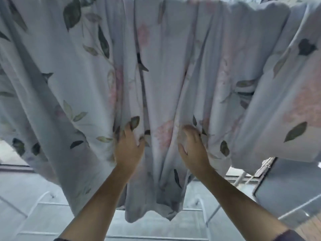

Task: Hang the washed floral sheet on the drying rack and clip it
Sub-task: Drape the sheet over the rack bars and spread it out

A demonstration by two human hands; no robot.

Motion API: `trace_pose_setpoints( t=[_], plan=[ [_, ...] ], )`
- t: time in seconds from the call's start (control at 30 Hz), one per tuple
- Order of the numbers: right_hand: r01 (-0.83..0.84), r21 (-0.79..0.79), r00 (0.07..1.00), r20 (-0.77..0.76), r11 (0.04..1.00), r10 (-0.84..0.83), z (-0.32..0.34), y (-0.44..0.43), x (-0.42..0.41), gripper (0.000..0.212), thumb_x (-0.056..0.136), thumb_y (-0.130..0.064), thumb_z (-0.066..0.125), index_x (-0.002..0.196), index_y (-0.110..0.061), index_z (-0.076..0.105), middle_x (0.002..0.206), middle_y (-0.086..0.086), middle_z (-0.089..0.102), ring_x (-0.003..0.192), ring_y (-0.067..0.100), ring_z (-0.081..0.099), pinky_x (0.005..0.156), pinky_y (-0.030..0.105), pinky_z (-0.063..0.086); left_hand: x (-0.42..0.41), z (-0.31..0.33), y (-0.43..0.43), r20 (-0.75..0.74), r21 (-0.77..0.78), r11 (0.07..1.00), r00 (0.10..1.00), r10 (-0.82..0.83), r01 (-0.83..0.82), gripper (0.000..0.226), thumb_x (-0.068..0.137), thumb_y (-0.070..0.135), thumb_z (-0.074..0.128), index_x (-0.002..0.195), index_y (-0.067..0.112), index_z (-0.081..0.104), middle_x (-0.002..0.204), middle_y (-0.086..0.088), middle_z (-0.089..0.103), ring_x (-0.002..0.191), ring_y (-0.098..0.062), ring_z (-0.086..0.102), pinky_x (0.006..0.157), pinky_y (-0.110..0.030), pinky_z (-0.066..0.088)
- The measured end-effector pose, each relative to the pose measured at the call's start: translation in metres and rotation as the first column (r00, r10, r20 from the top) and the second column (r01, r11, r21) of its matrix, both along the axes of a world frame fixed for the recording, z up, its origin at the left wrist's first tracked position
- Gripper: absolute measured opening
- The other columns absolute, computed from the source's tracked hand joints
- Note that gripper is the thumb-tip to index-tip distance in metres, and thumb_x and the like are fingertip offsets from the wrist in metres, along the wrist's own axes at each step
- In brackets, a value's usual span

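gripping bunched folds of the floral sheet [173, 66], left hand [128, 146] and right hand [192, 148] curl fingers into cloth already draped overhead above the drying rack [48, 204]; spreading and clipping seem left, no clips visible.

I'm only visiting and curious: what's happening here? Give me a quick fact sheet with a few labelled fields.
Scene: a person handling laundry, seen from a head-worn camera
Cloth: floral sheet, hanging from above in long folds
Left side: left hand grips a fold of the sheet
Right side: right hand, fingers curled into a neighbouring fold
Rack: white rack bars show below the sheet's lower edge
Clips: none visible
Progress: sheet is up; clipping not yet done, as far as can be seen
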State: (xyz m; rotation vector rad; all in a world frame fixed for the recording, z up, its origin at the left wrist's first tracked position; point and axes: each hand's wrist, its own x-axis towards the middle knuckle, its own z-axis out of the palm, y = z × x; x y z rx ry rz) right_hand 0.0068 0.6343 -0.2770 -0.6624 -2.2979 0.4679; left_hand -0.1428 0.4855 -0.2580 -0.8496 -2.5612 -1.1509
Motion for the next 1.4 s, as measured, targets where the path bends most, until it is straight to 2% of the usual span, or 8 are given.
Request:
trace_pose_setpoints(
  t=[0.1, 0.2, 0.37, 0.53, 0.7, 0.9, 1.17, 1.4],
  plan=[
    [0.142, -0.305, 0.978, -0.102, 0.942, -0.180, -0.020, 0.002, 0.009, 0.026, 0.079, -0.012, 0.067, 0.100, -0.011, 0.052, 0.089, 0.006, 0.058, 0.083, 0.021, 0.055, 0.077, 0.025, 0.042, 0.004, -0.016, -0.006, 0.095, -0.109, 0.991, 0.992, 0.081, -0.071, 0.036, 0.094, 0.029, 0.052, 0.108, -0.003, 0.061, 0.104, -0.026, 0.063, 0.100, -0.040, 0.059, 0.076, -0.039, 0.046],
    [0.228, -0.364, 0.949, -0.124, 0.903, -0.289, -0.020, 0.016, 0.012, 0.029, 0.073, -0.004, 0.070, 0.088, -0.017, 0.049, 0.076, 0.003, 0.059, 0.071, 0.019, 0.056, 0.072, 0.023, 0.043, -0.004, -0.026, -0.016, 0.136, -0.077, 0.992, 0.985, 0.105, -0.096, 0.036, 0.096, 0.030, 0.048, 0.110, 0.000, 0.060, 0.093, -0.020, 0.066, 0.087, -0.037, 0.063, 0.067, -0.034, 0.044],
    [0.378, -0.175, 0.911, -0.103, 0.909, -0.399, -0.022, 0.034, 0.027, 0.021, 0.075, 0.001, 0.059, 0.089, -0.014, 0.054, 0.082, 0.006, 0.060, 0.080, 0.023, 0.054, 0.083, 0.029, 0.044, -0.022, -0.037, -0.036, 0.135, -0.020, 0.989, 0.979, 0.151, -0.150, 0.031, 0.096, 0.031, 0.047, 0.108, 0.006, 0.061, 0.093, -0.015, 0.067, 0.086, -0.036, 0.064, 0.071, -0.037, 0.048],
    [0.375, -0.203, 0.925, 0.021, 0.905, -0.378, -0.028, 0.012, 0.032, 0.032, 0.074, 0.000, 0.065, 0.104, -0.004, 0.056, 0.096, 0.013, 0.061, 0.092, 0.028, 0.057, 0.076, 0.025, 0.038, -0.030, -0.045, -0.053, 0.180, -0.065, 0.995, 0.980, 0.089, -0.078, 0.032, 0.095, 0.027, 0.049, 0.117, 0.005, 0.057, 0.102, -0.019, 0.066, 0.094, -0.038, 0.061, 0.078, -0.040, 0.049],
    [0.341, -0.208, 0.939, 0.122, 0.917, -0.321, -0.043, -0.028, 0.018, 0.035, 0.074, -0.002, 0.063, 0.108, -0.001, 0.054, 0.103, 0.017, 0.058, 0.101, 0.034, 0.053, 0.084, 0.037, 0.043, -0.035, -0.051, -0.080, 0.205, -0.137, 0.972, 0.966, -0.160, 0.190, 0.036, 0.094, 0.020, 0.050, 0.128, 0.008, 0.052, 0.108, -0.014, 0.066, 0.095, -0.034, 0.062, 0.085, -0.040, 0.050],
    [0.326, -0.342, 0.945, 0.129, 0.881, -0.299, -0.060, -0.094, -0.004, 0.058, 0.078, -0.009, 0.063, 0.133, -0.004, 0.045, 0.131, 0.013, 0.052, 0.123, 0.028, 0.048, 0.105, 0.040, 0.037, -0.056, -0.055, -0.130, 0.384, -0.074, 0.912, 0.856, -0.347, 0.403, 0.021, 0.092, 0.018, 0.054, 0.112, 0.012, 0.058, 0.097, 0.002, 0.060, 0.090, -0.016, 0.059, 0.077, -0.021, 0.040],
    [0.292, -0.402, 0.956, 0.085, 0.868, -0.282, -0.056, -0.137, -0.017, 0.051, 0.081, -0.007, 0.062, 0.130, -0.006, 0.045, 0.126, 0.011, 0.054, 0.117, 0.024, 0.051, 0.089, 0.022, 0.036, -0.070, -0.056, -0.166, 0.362, -0.047, 0.896, 0.843, -0.396, 0.441, 0.021, 0.093, 0.014, 0.050, 0.110, 0.014, 0.061, 0.099, 0.002, 0.062, 0.087, -0.012, 0.057, 0.077, -0.020, 0.039],
    [0.359, -0.398, 0.921, 0.005, 0.844, -0.390, -0.018, -0.115, 0.005, 0.048, 0.080, -0.006, 0.058, 0.127, -0.008, 0.047, 0.124, 0.009, 0.053, 0.114, 0.021, 0.052, 0.091, 0.032, 0.044, -0.051, -0.015, -0.125, 0.202, 0.014, 0.797, 0.779, -0.594, 0.604, 0.018, 0.094, 0.016, 0.049, 0.109, 0.017, 0.060, 0.104, 0.004, 0.063, 0.093, -0.010, 0.059, 0.084, -0.026, 0.049]
  ],
)
